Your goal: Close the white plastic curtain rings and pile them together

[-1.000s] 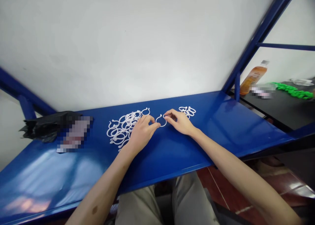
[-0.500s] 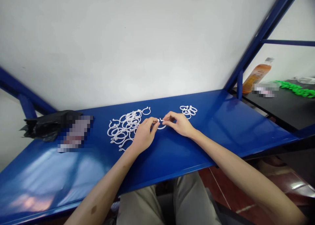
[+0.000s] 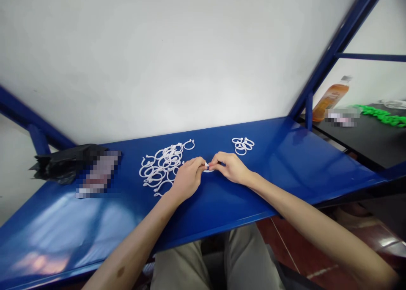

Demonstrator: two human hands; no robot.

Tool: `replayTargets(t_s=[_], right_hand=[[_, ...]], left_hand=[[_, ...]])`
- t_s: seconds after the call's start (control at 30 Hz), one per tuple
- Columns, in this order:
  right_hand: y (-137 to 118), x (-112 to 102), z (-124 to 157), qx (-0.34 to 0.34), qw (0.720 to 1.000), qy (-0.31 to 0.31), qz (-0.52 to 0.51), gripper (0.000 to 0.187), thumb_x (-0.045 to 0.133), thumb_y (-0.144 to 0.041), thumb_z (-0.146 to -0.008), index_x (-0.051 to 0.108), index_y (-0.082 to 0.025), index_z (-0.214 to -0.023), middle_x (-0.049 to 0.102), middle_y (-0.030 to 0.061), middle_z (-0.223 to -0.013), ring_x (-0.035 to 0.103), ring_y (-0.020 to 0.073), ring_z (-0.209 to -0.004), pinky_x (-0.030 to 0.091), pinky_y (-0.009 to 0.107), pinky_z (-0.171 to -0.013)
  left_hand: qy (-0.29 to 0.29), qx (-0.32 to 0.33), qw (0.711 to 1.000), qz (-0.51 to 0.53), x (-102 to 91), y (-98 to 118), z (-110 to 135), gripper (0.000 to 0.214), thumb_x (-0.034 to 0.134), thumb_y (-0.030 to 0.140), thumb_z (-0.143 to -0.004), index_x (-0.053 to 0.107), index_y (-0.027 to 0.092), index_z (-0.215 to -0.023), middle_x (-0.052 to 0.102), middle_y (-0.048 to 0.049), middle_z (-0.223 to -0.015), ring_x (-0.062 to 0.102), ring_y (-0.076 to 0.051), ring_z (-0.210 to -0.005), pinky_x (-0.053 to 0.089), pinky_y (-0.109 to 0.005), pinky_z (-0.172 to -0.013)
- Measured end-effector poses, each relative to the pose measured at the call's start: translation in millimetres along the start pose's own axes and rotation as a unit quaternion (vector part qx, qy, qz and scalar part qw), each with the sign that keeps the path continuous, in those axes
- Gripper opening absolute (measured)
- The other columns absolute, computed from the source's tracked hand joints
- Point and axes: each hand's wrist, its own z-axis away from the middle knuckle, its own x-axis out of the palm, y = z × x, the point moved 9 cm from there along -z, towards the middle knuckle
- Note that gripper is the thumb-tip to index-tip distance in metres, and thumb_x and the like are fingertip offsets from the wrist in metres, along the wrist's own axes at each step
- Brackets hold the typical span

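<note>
My left hand (image 3: 187, 178) and my right hand (image 3: 231, 167) meet over a blue metal shelf (image 3: 279, 163), each pinching one side of a single white plastic ring (image 3: 207, 167). The fingertips of both hands press together around the ring, which is mostly hidden between them. Just left of my left hand lies a loose pile of white open rings (image 3: 160, 165). Behind my right hand sits a small cluster of white rings (image 3: 243, 145).
A crumpled black bag (image 3: 61, 165) lies at the shelf's left end. Past a blue upright post (image 3: 309, 108) on the right, a bottle of orange drink (image 3: 328, 97) and green items (image 3: 382, 115) rest on a dark table. A white wall rises right behind the shelf.
The ring was held wide open between my hands a second ago. My fingertips have since come together, squeezing its ends toward each other, and both hands have drifted slightly nearer to me.
</note>
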Motion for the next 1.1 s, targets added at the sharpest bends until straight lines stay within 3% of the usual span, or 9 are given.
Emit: replayTargets(t_s=[0.17,0.23,0.3,0.4,0.5,0.67,0.83,0.97,1.1], right_hand=[[4.6,-7.9,-5.4,-0.015,0.996,0.033,0.082,0.006,0.065,-0.022,-0.094,0.067,-0.022,-0.088,0.07,0.0025,-0.086,0.063,0.0173,-0.083,0.049,0.029,-0.078],[11.4,-22.1,-8.1,-0.01,0.989,0.066,0.13,0.005,0.065,-0.022,-0.094,0.066,-0.022,-0.09,0.07,0.0034,-0.088,0.062,0.0188,-0.085,0.049,0.031,-0.079],[25.7,-47.0,-7.5,0.02,0.976,0.123,0.176,0.004,0.065,-0.021,-0.093,0.066,-0.022,-0.089,0.07,0.0041,-0.089,0.062,0.0202,-0.087,0.049,0.033,-0.08],[58.4,-94.7,3.7,0.103,0.94,0.225,0.235,0.006,0.066,-0.018,-0.089,0.066,-0.021,-0.085,0.07,0.0055,-0.091,0.062,0.0222,-0.087,0.049,0.036,-0.081],[94.4,-126.7,17.8,0.189,0.915,0.259,0.245,0.004,0.067,-0.016,-0.084,0.068,-0.02,-0.084,0.071,0.0063,-0.092,0.064,0.0219,-0.085,0.05,0.037,-0.082],[133.9,-140.4,35.5,0.3,0.899,0.268,0.175,0.004,0.066,-0.019,-0.082,0.07,-0.02,-0.082,0.075,0.0024,-0.085,0.068,0.0175,-0.076,0.05,0.03,-0.073],[128.4,-133.7,30.5,0.284,0.911,0.24,0.178,0.005,0.067,-0.025,-0.08,0.071,-0.022,-0.079,0.076,0.0015,-0.084,0.068,0.0176,-0.078,0.05,0.03,-0.074],[114.6,-138.7,30.5,0.28,0.9,0.257,0.214,0.008,0.065,-0.025,-0.083,0.072,-0.022,-0.084,0.076,0.0031,-0.088,0.065,0.0208,-0.082,0.049,0.035,-0.08],[87.4,-136.1,25.3,0.211,0.904,0.284,0.242,0.01,0.061,-0.024,-0.088,0.07,-0.02,-0.087,0.074,0.0061,-0.091,0.06,0.0248,-0.09,0.046,0.039,-0.084]], left_hand=[[-0.015,0.006,0.992,-0.122,4.4,-10.5,-10.0,0.033,0.039,0.037,-0.102,0.064,0.02,-0.117,0.07,-0.0094,-0.119,0.058,-0.026,-0.114,0.047,-0.041,-0.099],[-0.004,-0.044,0.979,-0.201,3.0,-30.5,-14.1,0.05,0.041,0.046,-0.1,0.056,0.013,-0.136,0.056,-0.0162,-0.144,0.044,-0.034,-0.136,0.037,-0.049,-0.113],[-0.018,-0.101,0.961,-0.258,4.5,-52.6,-15.0,0.062,0.039,0.05,-0.099,0.048,0.008,-0.144,0.046,-0.0206,-0.152,0.035,-0.038,-0.144,0.03,-0.054,-0.118],[-0.04,-0.104,0.954,-0.279,9.1,-63.8,-14.7,0.059,0.036,0.049,-0.1,0.052,0.011,-0.142,0.055,-0.0187,-0.146,0.037,-0.039,-0.143,0.025,-0.059,-0.119],[-0.022,-0.045,0.963,-0.266,7.5,-50.4,-13.9,0.048,0.043,0.044,-0.098,0.061,0.014,-0.131,0.064,-0.0182,-0.131,0.047,-0.039,-0.133,0.031,-0.061,-0.115],[-0.002,0.023,0.976,-0.215,3.7,-26.1,-7.2,0.029,0.05,0.038,-0.096,0.07,0.022,-0.111,0.067,-0.0125,-0.116,0.053,-0.033,-0.117,0.035,-0.058,-0.11],[-0.011,0.023,0.981,-0.194,3.3,-20.0,-3.6,0.023,0.053,0.036,-0.094,0.069,0.023,-0.105,0.067,-0.0104,-0.113,0.053,-0.032,-0.113,0.035,-0.057,-0.109],[-0.008,0.017,0.98,-0.199,0.8,-18.7,-4.8,0.019,0.055,0.035,-0.094,0.069,0.023,-0.1,0.067,-0.0095,-0.106,0.054,-0.032,-0.109,0.038,-0.054,-0.104],[-0.011,0.025,0.977,-0.21,-0.1,-16.7,-6.0,0.016,0.054,0.028,-0.095,0.069,0.023,-0.095,0.068,-0.0085,-0.101,0.055,-0.029,-0.103,0.041,-0.051,-0.098]])
